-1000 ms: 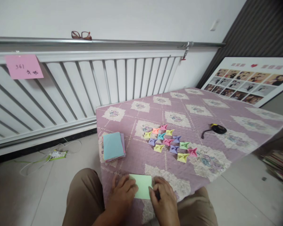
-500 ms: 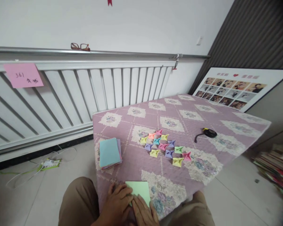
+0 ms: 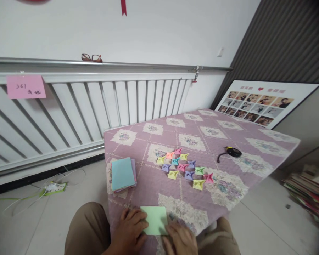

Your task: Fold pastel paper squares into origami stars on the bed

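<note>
A light green sheet of paper (image 3: 155,220) lies flat near the front edge of the table, its lower edge straight like a fold. My left hand (image 3: 131,228) rests at its left side, fingers stretched out and touching the paper's edge. At the lower right corner is my right hand (image 3: 182,239), slightly blurred, with its fingers extended and apart. Beyond the hands stand several small folded paper pieces (image 3: 182,166) in pink, yellow, blue, purple and green. A stack of coloured paper (image 3: 122,173), light blue on top, sits to the left.
The table has a purple flowered cloth (image 3: 149,191). A black and yellow tape measure (image 3: 233,152) lies on the right. Behind are a white radiator (image 3: 138,99), glasses (image 3: 91,57) on a pipe and a photo board (image 3: 255,102). A power strip (image 3: 54,188) is on the floor.
My right hand has slid right, off the middle of the green paper to its lower right corner, uncovering the lower edge. My left hand stays at the left side. The view has tilted slightly up.
</note>
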`<action>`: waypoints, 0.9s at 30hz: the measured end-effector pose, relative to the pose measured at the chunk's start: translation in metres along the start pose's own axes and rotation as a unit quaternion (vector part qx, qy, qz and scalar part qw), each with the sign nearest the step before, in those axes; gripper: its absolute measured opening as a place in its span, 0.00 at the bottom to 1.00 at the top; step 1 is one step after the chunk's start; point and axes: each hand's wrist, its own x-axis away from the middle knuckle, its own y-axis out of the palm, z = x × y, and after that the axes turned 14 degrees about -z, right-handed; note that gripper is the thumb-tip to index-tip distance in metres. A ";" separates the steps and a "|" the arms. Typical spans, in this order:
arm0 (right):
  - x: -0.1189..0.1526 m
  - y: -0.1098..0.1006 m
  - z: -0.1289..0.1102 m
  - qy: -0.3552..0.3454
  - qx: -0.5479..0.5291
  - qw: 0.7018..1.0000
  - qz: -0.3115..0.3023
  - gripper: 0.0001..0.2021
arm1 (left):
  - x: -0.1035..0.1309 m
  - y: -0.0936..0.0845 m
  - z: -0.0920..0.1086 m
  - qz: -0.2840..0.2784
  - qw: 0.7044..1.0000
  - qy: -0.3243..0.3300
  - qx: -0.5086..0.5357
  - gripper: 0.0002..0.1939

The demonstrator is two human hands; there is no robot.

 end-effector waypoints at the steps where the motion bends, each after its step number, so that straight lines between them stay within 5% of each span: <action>1: -0.006 -0.001 -0.005 -0.015 -0.024 0.999 -0.018 0.13 | 0.000 0.000 0.001 0.004 1.000 0.000 0.001 0.20; 8: -0.031 0.007 -0.037 0.054 -0.138 0.985 -0.089 0.15 | 0.000 0.002 0.000 0.013 0.999 -0.015 0.033 0.20; 21: -0.039 -0.012 -0.035 0.036 -0.148 0.982 -0.110 0.10 | 0.001 -0.006 0.006 0.037 0.997 -0.015 0.067 0.19; 27: -0.040 -0.018 -0.031 0.029 -0.164 0.977 -0.131 0.15 | 0.000 -0.009 0.002 0.028 0.998 -0.012 0.060 0.18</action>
